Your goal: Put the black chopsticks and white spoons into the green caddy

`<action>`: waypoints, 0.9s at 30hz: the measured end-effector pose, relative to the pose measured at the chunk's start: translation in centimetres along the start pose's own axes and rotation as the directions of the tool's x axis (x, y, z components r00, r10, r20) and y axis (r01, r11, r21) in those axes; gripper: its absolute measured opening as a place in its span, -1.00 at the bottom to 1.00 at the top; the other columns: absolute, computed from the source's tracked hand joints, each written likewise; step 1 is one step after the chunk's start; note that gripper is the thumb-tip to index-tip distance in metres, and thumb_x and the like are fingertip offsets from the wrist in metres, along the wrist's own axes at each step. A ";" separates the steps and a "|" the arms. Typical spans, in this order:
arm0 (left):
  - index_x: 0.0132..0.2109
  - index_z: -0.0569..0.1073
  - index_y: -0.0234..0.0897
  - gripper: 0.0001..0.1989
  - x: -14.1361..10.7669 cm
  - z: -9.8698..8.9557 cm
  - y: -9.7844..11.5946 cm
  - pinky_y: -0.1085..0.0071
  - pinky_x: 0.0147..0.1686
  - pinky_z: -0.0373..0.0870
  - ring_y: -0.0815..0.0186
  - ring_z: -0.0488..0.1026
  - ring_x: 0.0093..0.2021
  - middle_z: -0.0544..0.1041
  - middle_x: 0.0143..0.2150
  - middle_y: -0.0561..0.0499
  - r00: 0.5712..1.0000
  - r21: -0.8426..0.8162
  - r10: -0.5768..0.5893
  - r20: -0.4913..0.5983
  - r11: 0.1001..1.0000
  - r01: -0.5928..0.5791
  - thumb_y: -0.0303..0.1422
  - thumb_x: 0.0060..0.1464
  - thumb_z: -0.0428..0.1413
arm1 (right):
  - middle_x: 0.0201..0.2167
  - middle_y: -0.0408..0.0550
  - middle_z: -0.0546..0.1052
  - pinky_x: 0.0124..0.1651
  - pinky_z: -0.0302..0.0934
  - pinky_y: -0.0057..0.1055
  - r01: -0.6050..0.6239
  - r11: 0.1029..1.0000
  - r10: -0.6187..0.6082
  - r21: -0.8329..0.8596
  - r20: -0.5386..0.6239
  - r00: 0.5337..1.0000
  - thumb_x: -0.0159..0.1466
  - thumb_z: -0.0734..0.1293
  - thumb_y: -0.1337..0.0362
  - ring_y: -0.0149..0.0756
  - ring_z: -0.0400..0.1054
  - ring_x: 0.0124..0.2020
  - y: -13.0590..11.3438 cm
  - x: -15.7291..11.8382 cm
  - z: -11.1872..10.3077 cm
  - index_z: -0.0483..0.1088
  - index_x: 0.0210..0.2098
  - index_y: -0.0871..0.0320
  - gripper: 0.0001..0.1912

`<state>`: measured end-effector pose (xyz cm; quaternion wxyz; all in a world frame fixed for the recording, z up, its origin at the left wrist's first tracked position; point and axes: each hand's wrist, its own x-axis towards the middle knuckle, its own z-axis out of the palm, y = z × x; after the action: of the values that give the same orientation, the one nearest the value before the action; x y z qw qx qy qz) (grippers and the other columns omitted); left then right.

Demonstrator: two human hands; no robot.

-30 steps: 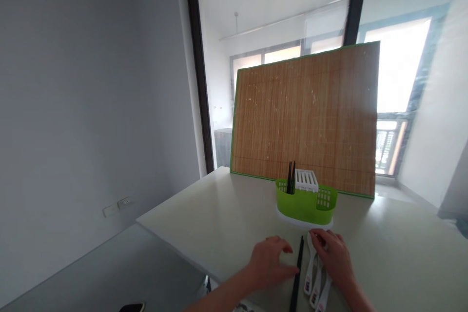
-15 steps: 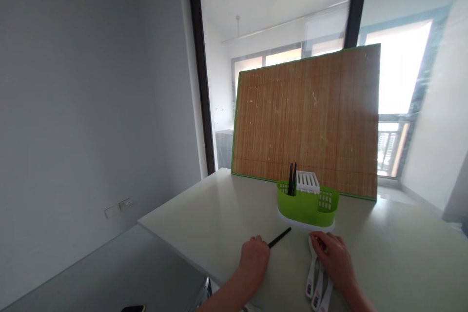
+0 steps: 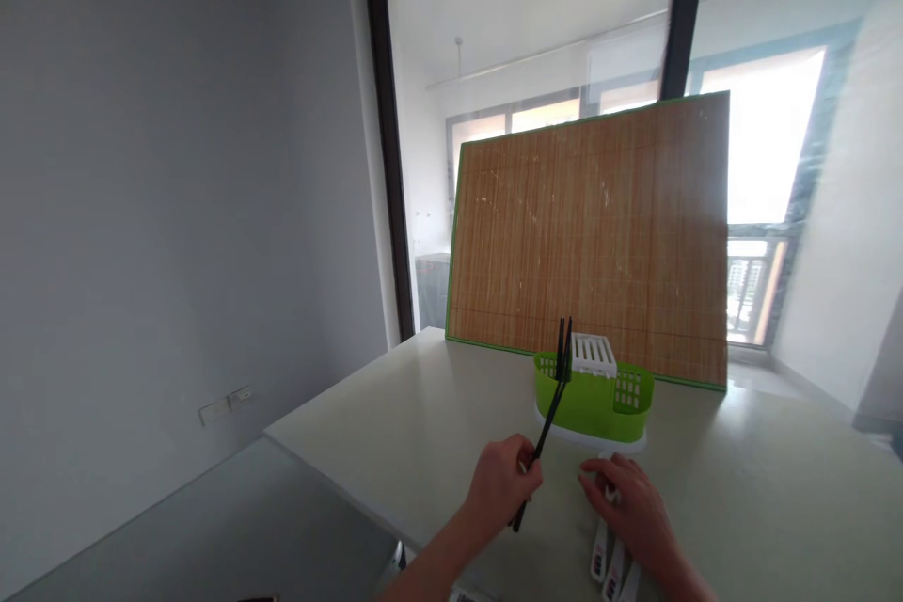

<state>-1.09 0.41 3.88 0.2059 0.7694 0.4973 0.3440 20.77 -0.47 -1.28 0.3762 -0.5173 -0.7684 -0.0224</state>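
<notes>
My left hand [image 3: 504, 480] is closed around a pair of black chopsticks [image 3: 551, 419], raised at a slant over the white table. Their upper ends overlap the front of a green utensil basket [image 3: 589, 400] with a white base. More black chopsticks [image 3: 562, 348] stand in its left compartment, beside a white slotted piece [image 3: 594, 353] on top. Over several white spoons [image 3: 612, 574] lying on the table, my right hand [image 3: 631, 503] has its thumb and index finger a little apart. It partly hides the spoons; nothing shows between those fingertips.
Behind the basket, a bamboo mat panel [image 3: 585, 245] with green edging leans against the dark-framed glass. The white table [image 3: 395, 414] has its left edge above a lower grey surface [image 3: 212, 527]. A wall socket [image 3: 240, 395] is on the left.
My left hand has lifted the chopsticks from low over the table and tilted them upward toward the basket. My right hand has shifted slightly left, its thumb and index finger now reaching past the spoons.
</notes>
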 end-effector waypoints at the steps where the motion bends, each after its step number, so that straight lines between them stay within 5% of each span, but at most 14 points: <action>1: -0.29 0.41 -0.29 -0.85 0.2 0.4 0.3 0.54 -0.52 0.30 0.42 0.42 -0.55 0.50 -0.41 0.05 1.000 -0.117 0.007 -0.026 0.993 -0.010 -0.37 0.01 -0.02 | -0.51 -0.15 0.40 -0.27 0.13 -0.36 0.015 1.000 -0.015 0.009 0.017 1.000 0.22 0.23 0.08 -0.29 0.30 -0.39 -0.2 0.0 0.2 0.39 -0.23 0.06 -0.76; 4: -0.27 0.40 -0.30 -0.85 1.0 2.2 1.1 0.58 -0.57 0.30 0.43 0.42 -0.56 0.49 -0.43 0.07 0.995 -0.347 0.023 -0.093 0.936 -0.054 -0.41 -0.01 -0.01 | -0.52 -0.16 0.40 -0.27 0.13 -0.36 0.056 0.998 -0.056 0.011 0.072 0.996 0.18 0.26 0.07 -0.27 0.29 -0.38 -0.8 -0.1 0.6 0.37 -0.15 0.07 -0.70; 9: -0.27 0.39 -0.31 -0.86 1.7 4.7 1.5 0.59 -0.63 0.28 0.43 0.42 -0.58 0.47 -0.43 0.07 0.992 -0.489 -0.006 -0.124 0.870 -0.056 -0.40 -0.01 0.01 | -0.53 -0.17 0.40 -0.31 0.08 -0.36 0.079 0.996 -0.074 -0.033 0.139 0.988 0.16 0.29 0.12 -0.27 0.27 -0.41 -1.7 0.1 0.7 0.38 -0.21 0.07 -0.76; 15: -0.30 0.41 -0.32 -0.89 1.3 5.4 1.6 0.59 -0.52 0.31 0.44 0.42 -0.50 0.48 -0.44 0.07 0.987 -0.463 0.018 -0.159 0.882 -0.091 -0.42 -0.04 0.05 | -0.56 -0.15 0.38 -0.34 0.02 -0.40 0.085 0.994 -0.077 -0.063 0.119 0.990 0.22 0.21 0.23 -0.32 0.24 -0.45 -1.9 0.1 1.1 0.33 -0.50 0.12 -0.80; 27: -0.33 0.40 -0.34 -0.91 1.0 5.9 1.4 0.58 -0.48 0.29 0.45 0.38 -0.49 0.47 -0.44 0.07 0.991 -0.443 0.018 -0.136 0.893 -0.077 -0.44 -0.06 0.05 | -0.51 -0.15 0.40 -0.31 0.01 -0.39 0.071 0.997 -0.066 -0.024 0.161 0.985 0.19 0.19 0.31 -0.31 0.25 -0.41 -1.6 0.1 1.5 0.30 -0.48 0.13 -0.87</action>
<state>4.42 0.85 1.08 0.3363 0.6896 0.3983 0.5028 18.59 -0.52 -1.75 0.3047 -0.4962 -0.8130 -0.0050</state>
